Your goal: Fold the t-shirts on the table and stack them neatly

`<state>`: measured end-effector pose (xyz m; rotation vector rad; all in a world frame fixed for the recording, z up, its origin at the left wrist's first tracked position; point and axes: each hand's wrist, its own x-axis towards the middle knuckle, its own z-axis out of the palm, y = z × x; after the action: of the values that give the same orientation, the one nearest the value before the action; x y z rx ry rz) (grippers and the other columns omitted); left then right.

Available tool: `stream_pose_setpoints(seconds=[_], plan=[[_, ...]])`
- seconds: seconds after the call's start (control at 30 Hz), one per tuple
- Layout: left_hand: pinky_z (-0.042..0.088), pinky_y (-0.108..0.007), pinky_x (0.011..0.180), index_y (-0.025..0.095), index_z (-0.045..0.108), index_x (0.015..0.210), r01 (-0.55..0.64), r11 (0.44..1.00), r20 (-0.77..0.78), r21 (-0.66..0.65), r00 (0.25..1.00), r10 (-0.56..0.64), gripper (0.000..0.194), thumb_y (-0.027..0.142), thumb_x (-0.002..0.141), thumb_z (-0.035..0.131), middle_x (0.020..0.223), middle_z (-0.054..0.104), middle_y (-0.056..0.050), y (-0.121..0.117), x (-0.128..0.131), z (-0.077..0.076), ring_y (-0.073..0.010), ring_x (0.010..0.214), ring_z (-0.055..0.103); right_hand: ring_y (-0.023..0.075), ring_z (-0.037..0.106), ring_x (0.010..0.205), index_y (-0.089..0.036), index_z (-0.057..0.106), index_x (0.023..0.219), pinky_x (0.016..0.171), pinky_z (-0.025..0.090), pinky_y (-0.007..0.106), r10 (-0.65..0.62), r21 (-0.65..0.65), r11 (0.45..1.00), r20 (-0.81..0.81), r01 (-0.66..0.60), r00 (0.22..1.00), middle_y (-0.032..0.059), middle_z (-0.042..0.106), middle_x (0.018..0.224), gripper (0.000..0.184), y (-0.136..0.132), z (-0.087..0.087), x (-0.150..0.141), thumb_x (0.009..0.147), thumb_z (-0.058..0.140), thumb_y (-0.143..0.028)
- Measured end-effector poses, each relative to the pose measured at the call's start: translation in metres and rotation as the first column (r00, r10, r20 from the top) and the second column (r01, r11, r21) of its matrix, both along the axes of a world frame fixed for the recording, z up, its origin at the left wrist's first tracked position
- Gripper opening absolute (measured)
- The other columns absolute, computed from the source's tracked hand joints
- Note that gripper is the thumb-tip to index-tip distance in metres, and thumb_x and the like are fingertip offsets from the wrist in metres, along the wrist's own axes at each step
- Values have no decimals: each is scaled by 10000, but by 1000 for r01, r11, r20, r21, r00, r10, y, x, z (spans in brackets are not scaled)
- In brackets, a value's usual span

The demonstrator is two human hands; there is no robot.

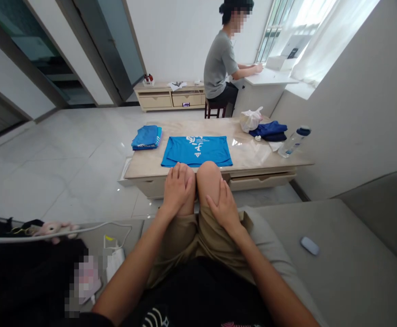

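My left hand (177,187) rests flat on my left knee with its fingers stretched out. On the side of my right knee lies my right hand (224,205), fingers apart and holding nothing. Just beyond my knees, a blue shirt (212,152) with white print is spread in a folded rectangle on the coffee table (144,168); neither hand touches it. To its left sits a small stack of folded blue clothes (146,137).
At the table's right are a white plastic bag (251,119), dark blue cloth (270,131) and a water bottle (294,143). A grey case (309,245) and power bank with cable (116,263) lie on the sofa (355,272). A person (220,63) sits at a white desk (270,78).
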<state>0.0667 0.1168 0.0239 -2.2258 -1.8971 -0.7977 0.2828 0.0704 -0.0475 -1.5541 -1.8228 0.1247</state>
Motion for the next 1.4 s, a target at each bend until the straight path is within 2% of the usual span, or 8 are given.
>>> stream_pose_setpoints(seconds=[0.13, 0.27, 0.5, 0.7, 0.97, 1.1, 1.3, 1.4], plan=[[392, -600, 1341, 118, 446, 1720, -13, 999, -43, -30, 999, 12, 686, 404, 1099, 504, 1823, 374, -208, -23, 5, -3, -416, 1672, 363, 385, 469, 1612, -66, 314, 1765, 1271, 490, 538, -5, -30, 1000, -18, 5, 1000, 283, 466, 1730, 892, -6, -4, 1, 1095, 524, -616], [392, -641, 1328, 164, 441, 1738, -6, 1000, -42, 4, 999, 6, 692, 377, 1085, 524, 1847, 338, -184, -47, 0, -10, -431, 1700, 306, 394, 515, 1572, -98, 332, 1763, 1248, 505, 555, -23, -27, 999, -53, 22, 998, 273, 493, 1711, 881, -19, -9, 3, 1096, 513, -643], [386, -631, 1345, 181, 430, 1751, -2, 998, 9, 64, 1000, 1, 673, 352, 1105, 511, 1846, 347, -174, -77, -20, -30, -390, 1723, 295, 371, 545, 1545, -147, 354, 1760, 1241, 512, 556, -33, -2, 999, -97, 33, 995, 239, 528, 1690, 829, -25, -11, 2, 1104, 520, -625], [385, -582, 1365, 159, 435, 1745, -35, 997, 26, 65, 999, 33, 683, 317, 1089, 541, 1857, 322, -173, -80, -29, -38, -365, 1728, 296, 375, 552, 1542, -144, 373, 1743, 1250, 507, 570, -11, -6, 1000, -96, 10, 995, 231, 542, 1682, 804, -23, -7, 0, 1110, 525, -616], [393, -594, 1360, 175, 414, 1755, 13, 994, 16, 113, 1000, -15, 692, 306, 1091, 556, 1849, 337, -179, -84, -40, -35, -376, 1731, 282, 374, 551, 1543, -137, 364, 1744, 1247, 514, 580, 1, 5, 1000, -82, -1, 997, 235, 541, 1684, 802, -22, -7, -3, 1112, 535, -601], [423, -606, 1334, 199, 432, 1752, -11, 995, 38, 100, 999, 8, 683, 312, 1091, 564, 1841, 358, -171, -84, -41, -37, -398, 1729, 277, 372, 565, 1529, -173, 356, 1752, 1244, 514, 578, -14, -22, 1000, -89, 13, 996, 224, 554, 1667, 797, -24, -1, -5, 1108, 552, -599], [436, -630, 1308, 228, 447, 1746, -38, 997, 92, 73, 995, 31, 667, 321, 1097, 571, 1799, 427, -182, -81, -46, -40, -404, 1686, 359, 353, 591, 1513, -209, 325, 1768, 1222, 542, 548, -23, -63, 998, -107, 16, 994, 203, 566, 1660, 789, -30, 6, 3, 1104, 563, -563], [461, -610, 1290, 257, 381, 1778, -28, 997, 88, 77, 996, 21, 713, 310, 1096, 579, 1799, 427, -177, -78, -51, -40, -394, 1676, 385, 353, 623, 1490, -234, 314, 1774, 1202, 564, 540, -34, -84, 996, -112, 25, 993, 191, 577, 1658, 783, -33, 8, 8, 1107, 568, -554]])
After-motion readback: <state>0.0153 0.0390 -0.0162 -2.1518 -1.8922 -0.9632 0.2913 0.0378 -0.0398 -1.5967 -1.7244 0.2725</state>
